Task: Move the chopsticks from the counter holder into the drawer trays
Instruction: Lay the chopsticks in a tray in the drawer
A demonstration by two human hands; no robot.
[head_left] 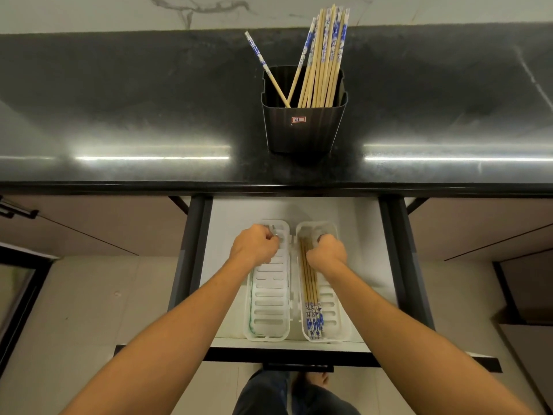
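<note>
Head view. Right hand (327, 251) grips chopstick bundle (311, 289), apparently settling it lengthwise in right tray (335, 310); left hand (254, 244) curled at left tray (269, 304), grasp unclear, likely steadying. Remaining chopsticks (323, 55) stand in holder (302, 130) on table (119, 115).

Worktop (134, 100): black stone, polished, glossy, fine speckle; light strips mirrored near front edge.
Holder (302, 133): black plastic, ribbed walls, soft sheen; small red-white sticker on front.
Chopsticks (321, 73): pale wood or bamboo, matt, smooth; top ends with blue-white painted pattern.
Left tray (270, 298), right tray (330, 304): white half-clear plastic, smooth, slotted bottom.
Drawer (233, 223): inside white, matt; side rails (191, 250) dark, look like metal, satin.
Wall (119, 10): pale marble look, grey veins.
Floor (89, 295): pale, matt.
</note>
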